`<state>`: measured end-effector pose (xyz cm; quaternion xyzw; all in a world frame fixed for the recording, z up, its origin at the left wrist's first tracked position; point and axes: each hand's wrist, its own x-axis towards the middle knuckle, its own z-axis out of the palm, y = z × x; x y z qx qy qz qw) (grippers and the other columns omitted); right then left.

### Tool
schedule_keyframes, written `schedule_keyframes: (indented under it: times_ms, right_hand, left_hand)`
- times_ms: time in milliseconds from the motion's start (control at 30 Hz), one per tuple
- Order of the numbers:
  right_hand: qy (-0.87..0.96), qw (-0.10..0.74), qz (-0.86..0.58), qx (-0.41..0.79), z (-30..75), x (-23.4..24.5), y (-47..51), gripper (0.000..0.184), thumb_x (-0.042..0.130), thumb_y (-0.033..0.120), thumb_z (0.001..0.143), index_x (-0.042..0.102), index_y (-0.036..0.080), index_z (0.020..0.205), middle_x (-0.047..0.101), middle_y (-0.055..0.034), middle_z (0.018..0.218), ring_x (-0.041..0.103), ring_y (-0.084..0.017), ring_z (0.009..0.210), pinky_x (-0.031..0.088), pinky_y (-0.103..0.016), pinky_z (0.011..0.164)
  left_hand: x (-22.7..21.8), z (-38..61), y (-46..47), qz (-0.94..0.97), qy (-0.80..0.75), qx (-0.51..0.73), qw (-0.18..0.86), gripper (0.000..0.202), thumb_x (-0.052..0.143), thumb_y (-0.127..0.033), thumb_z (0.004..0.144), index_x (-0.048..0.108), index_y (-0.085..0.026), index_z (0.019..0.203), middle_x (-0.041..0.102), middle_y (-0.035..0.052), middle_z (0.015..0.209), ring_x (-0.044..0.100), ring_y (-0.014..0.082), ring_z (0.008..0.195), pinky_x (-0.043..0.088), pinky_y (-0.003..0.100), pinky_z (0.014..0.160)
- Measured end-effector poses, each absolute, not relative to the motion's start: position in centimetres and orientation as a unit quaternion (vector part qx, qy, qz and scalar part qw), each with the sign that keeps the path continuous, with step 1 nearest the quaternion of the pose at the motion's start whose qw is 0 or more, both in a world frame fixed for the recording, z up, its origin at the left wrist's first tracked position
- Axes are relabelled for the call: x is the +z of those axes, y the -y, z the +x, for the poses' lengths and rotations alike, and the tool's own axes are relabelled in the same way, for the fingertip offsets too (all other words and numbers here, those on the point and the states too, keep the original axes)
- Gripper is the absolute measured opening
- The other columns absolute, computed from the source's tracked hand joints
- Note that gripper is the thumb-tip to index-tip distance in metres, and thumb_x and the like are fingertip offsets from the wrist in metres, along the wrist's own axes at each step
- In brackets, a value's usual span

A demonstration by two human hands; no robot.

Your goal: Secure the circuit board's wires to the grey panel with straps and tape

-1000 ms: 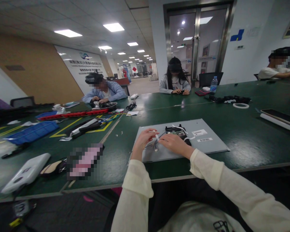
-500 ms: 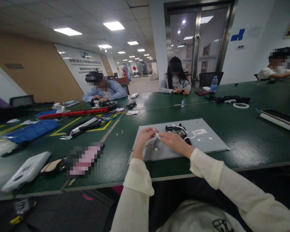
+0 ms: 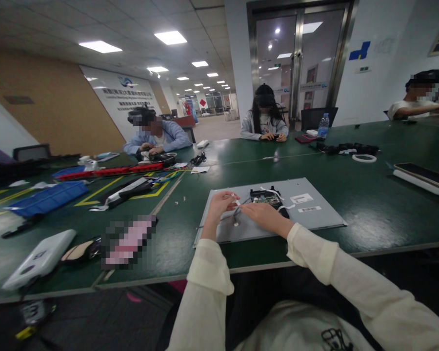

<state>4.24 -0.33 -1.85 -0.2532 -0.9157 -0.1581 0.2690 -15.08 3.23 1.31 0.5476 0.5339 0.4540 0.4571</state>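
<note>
A flat grey metal panel (image 3: 314, 214) lies on the green table before me, with paper labels on its right part. Near its back middle sits a green circuit board (image 3: 266, 199) in a black frame. Over the panel's left part, my left hand (image 3: 222, 202) pinches a small white strip (image 3: 237, 201). My right hand (image 3: 261, 214) is closed at the strip's near end, its fingertips pressed together. Below the fingers hangs a grey cable (image 3: 235, 215) with a pale connector at its end. White strips or flat cables also run from the board toward the labels.
Left on the table (image 3: 168, 234) are a white device (image 3: 40, 258), a pink blurred item (image 3: 131, 241), a blue tray (image 3: 47, 197) and a red bar (image 3: 113, 170). A phone on a white box (image 3: 424, 178) lies right. Several people sit around; a bottle (image 3: 324, 126) stands far back.
Both hands stay in nearly the same place at the white strip. My right hand's fingers have shifted slightly, and more of the grey cable shows behind them.
</note>
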Motion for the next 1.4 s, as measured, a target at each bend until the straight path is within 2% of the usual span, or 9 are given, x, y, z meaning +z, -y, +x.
schedule_keyframes:
  times_ms: [333,533,633,800,1033,1300,1400]
  right_hand:
    - [0.918,0.267,-0.255,-0.146,4.26,-1.36,0.64,0.021,0.048,0.011,0.093,0.057,0.01,0.112,0.063,-0.0153,0.113,0.063,-0.02,0.101,0.052,-0.032,0.084]
    - [0.913,0.28,-0.266,-0.13,4.33,-1.28,0.66,0.024,0.048,0.01,0.093,0.055,0.009,0.116,0.064,-0.0146,0.11,0.062,-0.019,0.101,0.051,-0.032,0.086]
    - [0.91,0.279,-0.278,-0.128,4.39,-1.29,0.59,0.026,0.046,0.009,0.093,0.054,0.009,0.117,0.063,-0.0143,0.11,0.062,-0.019,0.102,0.05,-0.032,0.087]
    - [0.913,0.271,-0.279,-0.122,4.38,-1.25,0.49,0.025,0.045,0.008,0.093,0.055,0.009,0.116,0.063,-0.0146,0.109,0.061,-0.019,0.103,0.049,-0.032,0.088]
    - [0.915,0.271,-0.271,-0.125,4.41,-1.08,0.86,0.023,0.047,0.009,0.093,0.057,0.01,0.113,0.064,-0.0137,0.107,0.062,-0.019,0.099,0.05,-0.032,0.085]
    - [0.91,0.289,-0.267,-0.132,4.3,-1.33,0.81,0.023,0.046,0.011,0.094,0.058,0.01,0.114,0.064,-0.015,0.112,0.062,-0.019,0.101,0.05,-0.032,0.087]
    - [0.9,0.306,-0.277,-0.14,4.19,-1.67,0.46,0.022,0.044,0.015,0.096,0.059,0.01,0.112,0.064,-0.0142,0.113,0.061,-0.018,0.102,0.049,-0.03,0.087]
  left_hand:
    - [1.35,-15.07,-3.25,0.514,-0.505,0.466,0.513,0.043,0.08,-0.028,0.059,0.061,-0.013,0.094,0.073,0.0106,0.088,0.068,0.0147,0.07,0.054,0.025,0.067]
    - [1.79,-14.92,-2.88,0.564,-0.497,0.468,0.464,0.04,0.075,-0.039,0.064,0.063,-0.014,0.093,0.072,0.0114,0.101,0.065,0.0117,0.065,0.052,0.023,0.059]
    - [1.84,-14.74,-2.95,0.571,-0.5,0.475,0.445,0.04,0.075,-0.041,0.064,0.064,-0.014,0.091,0.072,0.0118,0.099,0.065,0.0126,0.065,0.052,0.023,0.058]
    - [1.81,-14.47,-3.01,0.573,-0.489,0.495,0.432,0.04,0.075,-0.041,0.062,0.064,-0.013,0.087,0.072,0.012,0.094,0.067,0.0156,0.073,0.054,0.027,0.066]
    - [1.83,-14.57,-2.81,0.576,-0.506,0.475,0.432,0.043,0.073,-0.046,0.064,0.063,-0.014,0.092,0.072,0.0117,0.098,0.065,0.0131,0.065,0.053,0.026,0.061]
    - [1.73,-14.78,-2.69,0.586,-0.479,0.455,0.469,0.044,0.076,-0.033,0.062,0.062,-0.015,0.098,0.07,0.0118,0.107,0.067,0.0173,0.083,0.055,0.028,0.07]
    - [1.63,-14.7,-2.74,0.588,-0.493,0.449,0.458,0.044,0.076,-0.034,0.062,0.061,-0.014,0.097,0.07,0.0122,0.104,0.067,0.0168,0.08,0.055,0.029,0.069]
